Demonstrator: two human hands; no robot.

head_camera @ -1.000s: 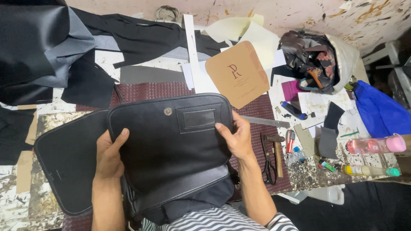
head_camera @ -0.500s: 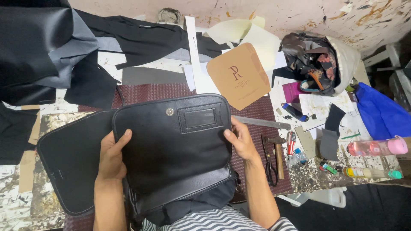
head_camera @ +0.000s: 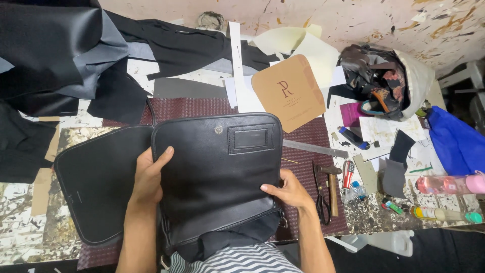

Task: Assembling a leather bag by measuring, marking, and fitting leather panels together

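The black leather bag (head_camera: 217, 177) lies on the worktop (head_camera: 30, 212) right in front of the person, its near edge hanging over the worktop's front toward the striped shirt (head_camera: 237, 260), its long axis running left to right. The left hand (head_camera: 149, 177) rests flat on the bag's left end, fingers spread and loosely curled over the edge where the open flap (head_camera: 98, 182) folds out to the left. The right hand (head_camera: 288, 191) sits at the bag's lower right corner, fingers bent against the side, pinching the edge rather than closed round anything. Both hands touch the bag, one at each end, so neither is nearer. Just right of the right hand lie black scissors (head_camera: 319, 194) and a hammer (head_camera: 331, 184), with a metal ruler (head_camera: 316, 148) beyond them. A tan card envelope (head_camera: 288, 91) lies past the bag's far edge.
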